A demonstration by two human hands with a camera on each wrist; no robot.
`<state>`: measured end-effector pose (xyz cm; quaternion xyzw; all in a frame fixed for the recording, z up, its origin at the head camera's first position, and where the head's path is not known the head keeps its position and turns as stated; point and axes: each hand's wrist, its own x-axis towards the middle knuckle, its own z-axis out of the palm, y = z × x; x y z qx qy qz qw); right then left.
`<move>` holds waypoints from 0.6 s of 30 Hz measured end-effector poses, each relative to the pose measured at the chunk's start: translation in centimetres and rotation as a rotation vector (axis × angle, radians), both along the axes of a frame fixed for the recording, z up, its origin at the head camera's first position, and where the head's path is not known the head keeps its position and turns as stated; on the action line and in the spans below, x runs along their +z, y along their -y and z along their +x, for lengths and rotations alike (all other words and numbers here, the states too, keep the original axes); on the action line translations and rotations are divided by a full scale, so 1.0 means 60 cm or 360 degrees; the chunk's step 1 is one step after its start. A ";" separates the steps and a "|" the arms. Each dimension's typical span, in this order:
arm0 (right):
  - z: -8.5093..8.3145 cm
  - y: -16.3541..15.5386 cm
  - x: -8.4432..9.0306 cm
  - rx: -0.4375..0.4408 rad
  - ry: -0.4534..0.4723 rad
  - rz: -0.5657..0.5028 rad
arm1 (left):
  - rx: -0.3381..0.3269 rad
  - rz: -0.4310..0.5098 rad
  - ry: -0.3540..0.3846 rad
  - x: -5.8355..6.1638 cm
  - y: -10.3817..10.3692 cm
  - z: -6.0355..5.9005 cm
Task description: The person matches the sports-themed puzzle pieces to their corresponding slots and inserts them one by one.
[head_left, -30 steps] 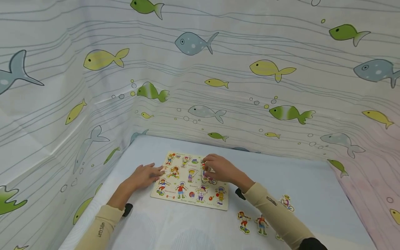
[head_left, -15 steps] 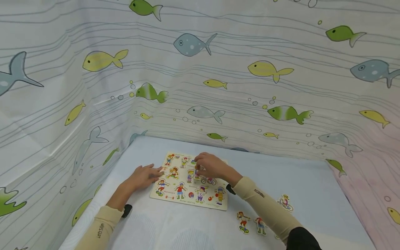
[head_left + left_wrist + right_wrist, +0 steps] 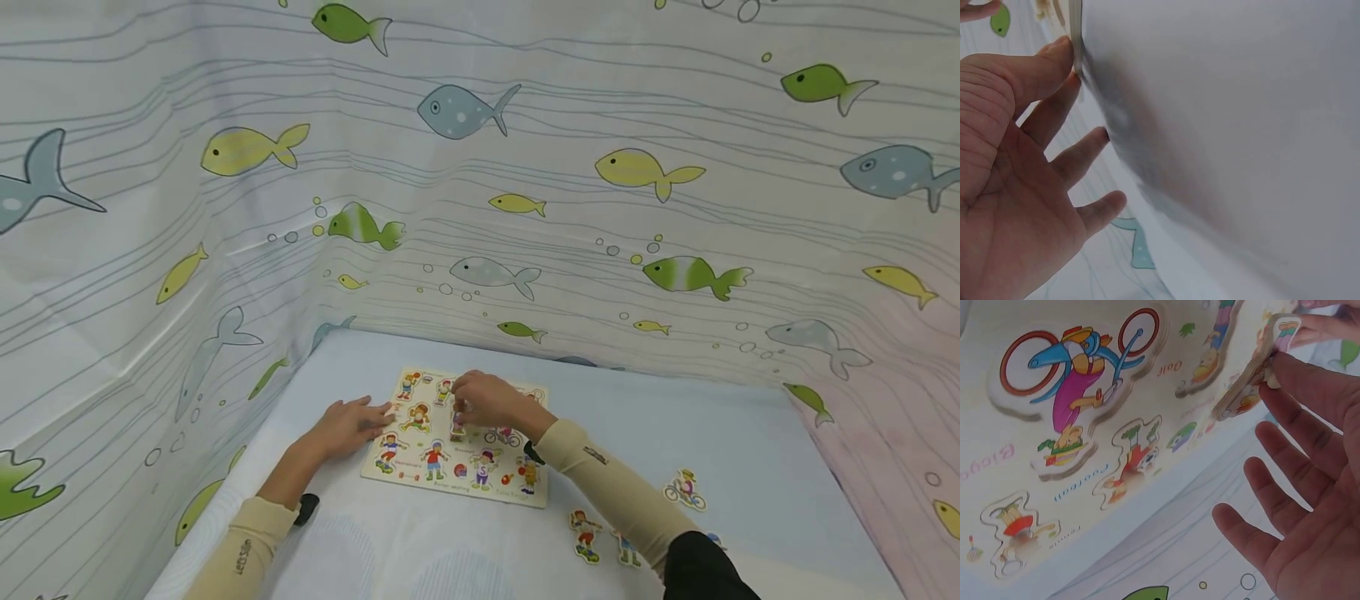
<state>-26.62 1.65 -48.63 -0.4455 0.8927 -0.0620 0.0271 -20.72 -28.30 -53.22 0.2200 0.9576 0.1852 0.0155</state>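
Observation:
A pale puzzle board (image 3: 412, 446) printed with sports figures lies on the table. My right hand (image 3: 495, 400) hovers over its upper middle. Between thumb and index finger it pinches a flat figure-shaped puzzle piece (image 3: 1247, 394), tilted, its picture partly hidden; the other fingers stay spread. Near that piece is the golf figure's recess (image 3: 1207, 362), with the bicycle rider's recess (image 3: 1079, 381) farther off. My left hand (image 3: 341, 429) rests at the board's left edge, thumb and index fingertips touching it, the remaining fingers extended in the left wrist view.
Loose puzzle pieces lie right of the board: a bicycle rider (image 3: 685, 490), a skateboarder (image 3: 584, 536) and a figure (image 3: 626, 550) partly covered by the right sleeve (image 3: 615, 492). Another piece peeks out beyond that sleeve. A fish-patterned cloth wall (image 3: 562, 258) rises behind the table.
My right hand has moved left across the board with the puzzle piece, from the bicycle area toward the upper middle. The left hand has stayed at the board's edge.

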 end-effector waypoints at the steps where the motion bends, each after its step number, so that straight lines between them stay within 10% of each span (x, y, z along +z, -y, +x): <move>1: -0.001 0.003 -0.003 -0.0008 0.0009 0.0009 | -0.0004 -0.0006 -0.0007 -0.001 0.000 -0.001; 18: -0.009 0.017 -0.031 -0.0066 0.0060 0.0105 | 0.0008 -0.0044 -0.0015 -0.008 0.002 -0.005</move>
